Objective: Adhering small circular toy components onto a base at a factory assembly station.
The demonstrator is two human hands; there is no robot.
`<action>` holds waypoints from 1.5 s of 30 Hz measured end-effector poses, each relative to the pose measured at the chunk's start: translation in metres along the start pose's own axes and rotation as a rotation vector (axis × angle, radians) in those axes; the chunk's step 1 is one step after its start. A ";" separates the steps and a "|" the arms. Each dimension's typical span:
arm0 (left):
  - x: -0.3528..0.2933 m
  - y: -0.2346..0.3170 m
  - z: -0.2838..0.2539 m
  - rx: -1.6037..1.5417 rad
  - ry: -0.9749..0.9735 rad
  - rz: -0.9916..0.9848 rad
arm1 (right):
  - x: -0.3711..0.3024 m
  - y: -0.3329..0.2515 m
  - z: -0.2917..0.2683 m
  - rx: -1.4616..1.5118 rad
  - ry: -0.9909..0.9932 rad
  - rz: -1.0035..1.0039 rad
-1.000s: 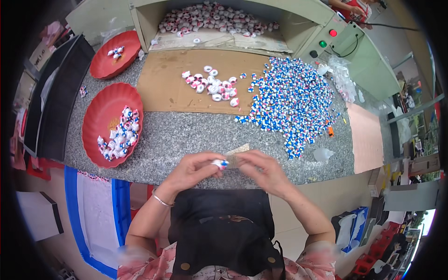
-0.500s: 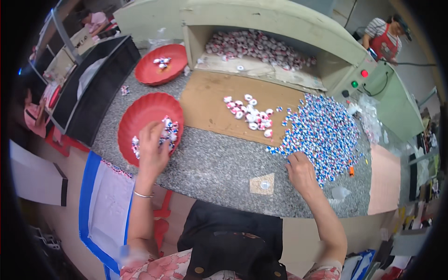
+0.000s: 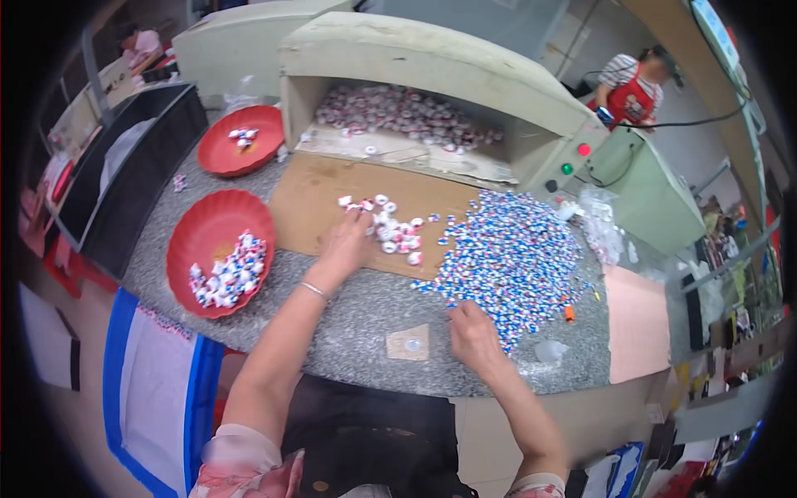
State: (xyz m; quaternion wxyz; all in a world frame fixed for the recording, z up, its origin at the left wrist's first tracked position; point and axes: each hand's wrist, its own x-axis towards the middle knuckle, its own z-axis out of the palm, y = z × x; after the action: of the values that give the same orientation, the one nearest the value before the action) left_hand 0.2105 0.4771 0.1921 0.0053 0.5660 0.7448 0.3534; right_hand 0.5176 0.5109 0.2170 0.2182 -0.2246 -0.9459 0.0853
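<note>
My left hand point(image 3: 347, 242) is over the brown cardboard sheet point(image 3: 309, 178), its fingertips pinched at the edge of a loose group of round white pieces point(image 3: 387, 226) with pink marks. One such piece shows right at the fingertips. My right hand point(image 3: 475, 334) is curled on the grey speckled tabletop, at the near left edge of a wide pile of small blue-and-white pieces point(image 3: 523, 257). What its fingers hold is hidden. Left of my left arm stands a red scalloped bowl point(image 3: 184, 241) partly filled with white, blue and pink pieces.
A second red bowl point(image 3: 217, 149) with a few pieces stands farther back. The pale green machine housing point(image 3: 415, 54) has an open bay full of white pieces. Near me lie a small tan card point(image 3: 397, 347), an orange item point(image 3: 569, 314) and a clear plastic piece point(image 3: 550, 350).
My left hand has left the near red bowl and moved right to the white pieces on the cardboard. My right hand stays by the blue-and-white pile. The view has shifted.
</note>
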 end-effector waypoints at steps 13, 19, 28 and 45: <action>-0.043 0.033 -0.025 -1.243 -0.216 -0.402 | -0.028 -0.013 -0.009 0.117 -0.091 0.161; -0.137 0.060 -0.038 -1.591 -0.262 -0.507 | -0.031 -0.013 -0.019 0.095 -0.196 0.066; -0.165 0.092 -0.054 -1.634 -0.442 -0.604 | -0.035 -0.022 -0.027 0.100 -0.237 0.111; -0.182 0.056 -0.055 -1.587 -0.321 -0.636 | -0.015 -0.024 -0.029 0.187 -0.290 0.243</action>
State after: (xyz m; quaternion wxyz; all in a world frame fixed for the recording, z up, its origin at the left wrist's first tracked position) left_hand 0.3006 0.3002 0.1920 0.6018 0.2031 0.3916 0.6658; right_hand 0.5337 0.4849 0.2435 0.0875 -0.3012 -0.9214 0.2296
